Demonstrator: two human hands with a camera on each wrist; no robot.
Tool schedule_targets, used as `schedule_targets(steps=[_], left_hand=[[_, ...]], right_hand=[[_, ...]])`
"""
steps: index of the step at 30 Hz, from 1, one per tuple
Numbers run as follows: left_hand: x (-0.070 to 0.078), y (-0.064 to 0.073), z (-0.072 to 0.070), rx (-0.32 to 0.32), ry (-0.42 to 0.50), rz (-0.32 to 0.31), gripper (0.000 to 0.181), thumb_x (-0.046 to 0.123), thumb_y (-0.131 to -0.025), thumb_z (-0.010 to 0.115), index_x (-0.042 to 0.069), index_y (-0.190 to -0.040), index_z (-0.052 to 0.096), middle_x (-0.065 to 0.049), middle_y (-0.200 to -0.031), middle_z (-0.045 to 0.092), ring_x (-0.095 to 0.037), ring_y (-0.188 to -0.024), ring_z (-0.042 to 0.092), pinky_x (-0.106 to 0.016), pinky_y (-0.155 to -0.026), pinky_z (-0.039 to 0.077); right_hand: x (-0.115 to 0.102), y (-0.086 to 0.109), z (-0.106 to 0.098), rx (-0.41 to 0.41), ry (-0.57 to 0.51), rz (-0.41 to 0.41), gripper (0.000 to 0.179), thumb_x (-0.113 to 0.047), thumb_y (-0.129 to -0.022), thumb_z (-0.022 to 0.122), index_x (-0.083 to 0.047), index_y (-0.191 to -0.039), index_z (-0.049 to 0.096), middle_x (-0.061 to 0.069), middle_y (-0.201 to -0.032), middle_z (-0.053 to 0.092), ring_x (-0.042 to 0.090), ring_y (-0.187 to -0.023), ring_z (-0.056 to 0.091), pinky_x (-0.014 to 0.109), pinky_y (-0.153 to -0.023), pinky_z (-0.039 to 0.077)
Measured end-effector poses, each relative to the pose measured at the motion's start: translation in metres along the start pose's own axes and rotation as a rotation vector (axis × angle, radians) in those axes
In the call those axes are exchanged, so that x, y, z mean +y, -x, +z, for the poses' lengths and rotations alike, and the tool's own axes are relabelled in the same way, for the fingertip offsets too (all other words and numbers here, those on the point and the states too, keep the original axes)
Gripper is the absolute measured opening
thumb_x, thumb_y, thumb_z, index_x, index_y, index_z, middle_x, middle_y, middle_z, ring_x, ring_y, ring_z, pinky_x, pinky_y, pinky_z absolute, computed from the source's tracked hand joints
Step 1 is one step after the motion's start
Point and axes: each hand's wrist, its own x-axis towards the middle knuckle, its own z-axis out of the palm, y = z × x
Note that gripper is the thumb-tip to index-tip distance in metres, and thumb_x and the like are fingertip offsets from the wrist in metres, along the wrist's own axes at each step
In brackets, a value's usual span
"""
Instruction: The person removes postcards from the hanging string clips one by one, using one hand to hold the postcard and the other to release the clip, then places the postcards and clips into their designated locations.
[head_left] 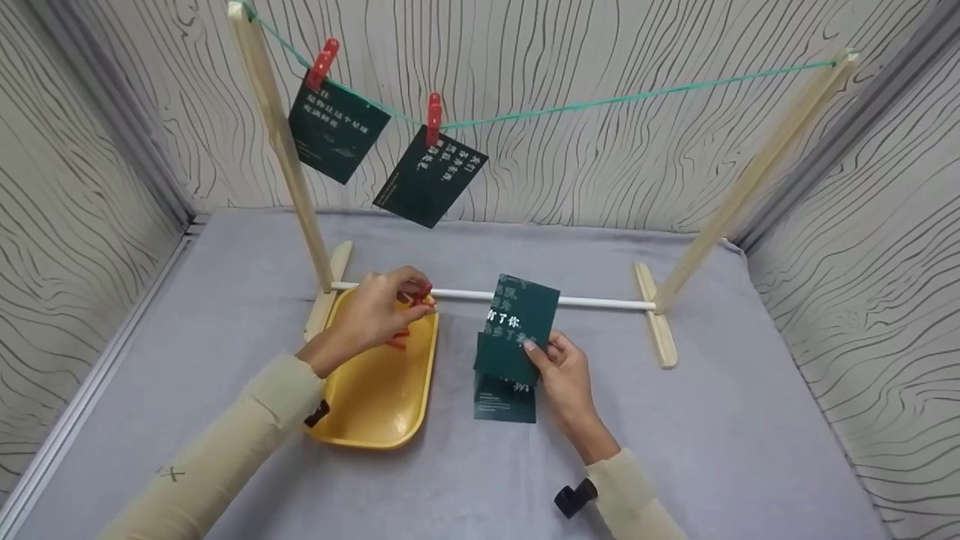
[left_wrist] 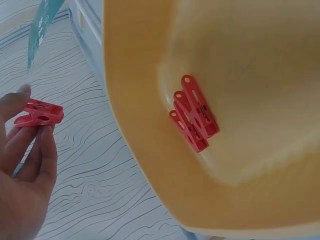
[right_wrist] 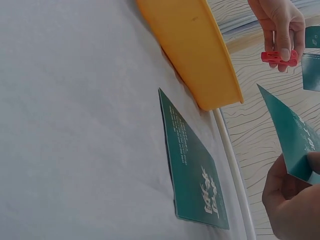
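Note:
My left hand point(head_left: 375, 307) pinches a red clothespin point(left_wrist: 44, 114) between thumb and fingers, above the far end of a yellow tray point(head_left: 375, 405). Three more red clothespins point(left_wrist: 194, 112) lie together inside that tray. With the thumb on its face, my right hand point(head_left: 566, 379) holds a dark green card point(head_left: 529, 307) with white characters, raised off the table. Below it another green card point(right_wrist: 192, 165) lies flat on the cloth, partly covered by the held one in the head view.
A green string point(head_left: 637, 97) runs between two wooden posts point(head_left: 281, 150) joined low down by a white rod point(head_left: 600, 302). Red clothespins hold a left card point(head_left: 337, 131) and a second card point(head_left: 431, 180) on the string. Grey cloth point(head_left: 712, 450) covers the table; patterned walls stand around it.

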Motion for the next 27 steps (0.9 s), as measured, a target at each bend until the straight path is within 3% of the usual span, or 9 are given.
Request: schedule_targets(steps=[11,18,27], left_hand=[[-0.008,0.008,0.004,-0.04,-0.001,-0.065,0.035,0.024,-0.092,0.083,0.011,-0.123,0.072,-0.009,-0.112,0.078,-0.016,-0.084,0.074,-0.023,-0.064,0.062],[-0.011,0.009,0.007,-0.055,0.0,-0.067,0.034,0.022,-0.091,0.084,0.011,-0.121,0.073,-0.009,-0.112,0.079,-0.019,-0.091,0.075,-0.022,-0.062,0.062],[-0.019,0.012,0.011,-0.039,-0.054,-0.036,0.036,0.025,-0.091,0.084,0.012,-0.123,0.074,-0.006,-0.112,0.079,-0.02,-0.094,0.075,-0.022,-0.068,0.063]], right_hand=[[0.009,0.005,0.002,-0.019,0.051,0.065,0.026,-0.008,-0.103,0.065,0.003,-0.127,0.063,0.018,-0.126,0.076,0.017,-0.106,0.076,0.032,-0.097,0.062],[0.01,0.006,0.002,-0.012,0.125,0.073,0.023,-0.008,-0.103,0.066,0.003,-0.123,0.065,0.018,-0.12,0.078,0.018,-0.104,0.077,0.035,-0.095,0.063],[0.01,0.007,0.0,0.006,0.203,0.083,0.024,-0.005,-0.099,0.068,0.008,-0.119,0.068,0.021,-0.108,0.08,0.019,-0.097,0.077,0.031,-0.083,0.064]])
